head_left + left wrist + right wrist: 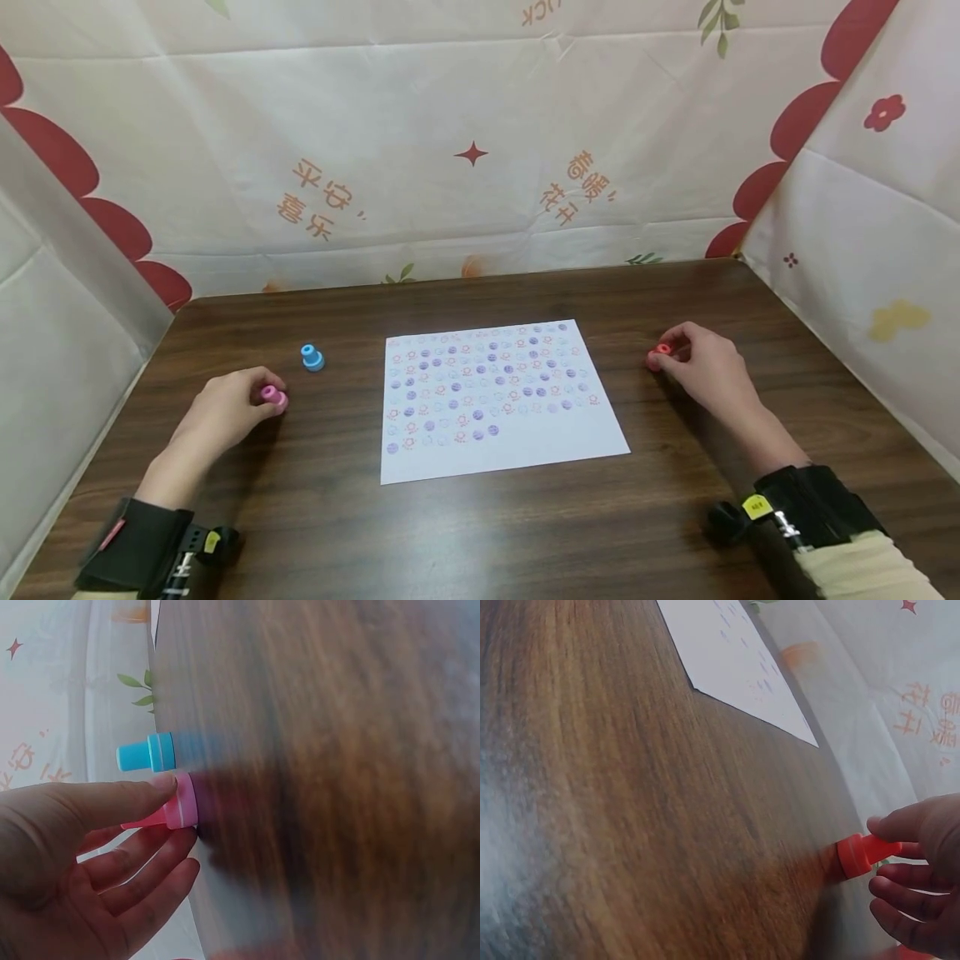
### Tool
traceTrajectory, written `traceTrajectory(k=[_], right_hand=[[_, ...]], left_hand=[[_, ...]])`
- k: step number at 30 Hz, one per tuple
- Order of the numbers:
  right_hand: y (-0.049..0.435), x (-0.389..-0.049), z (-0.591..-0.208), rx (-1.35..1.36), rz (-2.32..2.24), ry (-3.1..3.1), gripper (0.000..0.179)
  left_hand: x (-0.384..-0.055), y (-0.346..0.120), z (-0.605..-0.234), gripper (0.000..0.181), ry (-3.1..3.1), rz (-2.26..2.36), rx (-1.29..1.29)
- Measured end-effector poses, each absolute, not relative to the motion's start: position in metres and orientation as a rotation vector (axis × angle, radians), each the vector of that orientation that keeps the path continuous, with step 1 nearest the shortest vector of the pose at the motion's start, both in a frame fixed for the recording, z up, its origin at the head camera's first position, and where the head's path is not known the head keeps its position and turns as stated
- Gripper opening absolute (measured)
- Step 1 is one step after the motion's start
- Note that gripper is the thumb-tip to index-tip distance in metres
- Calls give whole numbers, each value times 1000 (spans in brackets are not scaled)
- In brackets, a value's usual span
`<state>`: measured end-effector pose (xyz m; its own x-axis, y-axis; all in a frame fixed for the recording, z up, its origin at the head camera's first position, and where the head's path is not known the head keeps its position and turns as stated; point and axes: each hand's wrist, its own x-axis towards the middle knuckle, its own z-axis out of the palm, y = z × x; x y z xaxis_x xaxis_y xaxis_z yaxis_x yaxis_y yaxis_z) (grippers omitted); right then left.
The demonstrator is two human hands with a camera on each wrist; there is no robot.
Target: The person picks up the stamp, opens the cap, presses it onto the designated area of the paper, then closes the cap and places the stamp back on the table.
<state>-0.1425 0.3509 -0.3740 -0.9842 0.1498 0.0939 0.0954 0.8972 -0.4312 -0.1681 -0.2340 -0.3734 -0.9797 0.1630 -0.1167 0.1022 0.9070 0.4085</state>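
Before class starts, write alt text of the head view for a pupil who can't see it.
A person's left hand holds a small pink stamp and their right hand a red stamp at a dark brown table. Between the hands lies white paper bearing rows of small purple, red and pale blue marks; a blue stamp stands near the left hand.

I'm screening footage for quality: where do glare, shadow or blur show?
Head view: glare on the table below the paper, shadows beside the left hand and right hand; left wrist view: table grain blurred; right wrist view: glare at the left edge.
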Motion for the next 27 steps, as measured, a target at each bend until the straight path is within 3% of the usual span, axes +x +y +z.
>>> traceTrajectory(k=[27], right_hand=[[345,-138,-343,-118,625,-2859,41]], left_hand=[[-159,-218,-345,29,3048,680,292]])
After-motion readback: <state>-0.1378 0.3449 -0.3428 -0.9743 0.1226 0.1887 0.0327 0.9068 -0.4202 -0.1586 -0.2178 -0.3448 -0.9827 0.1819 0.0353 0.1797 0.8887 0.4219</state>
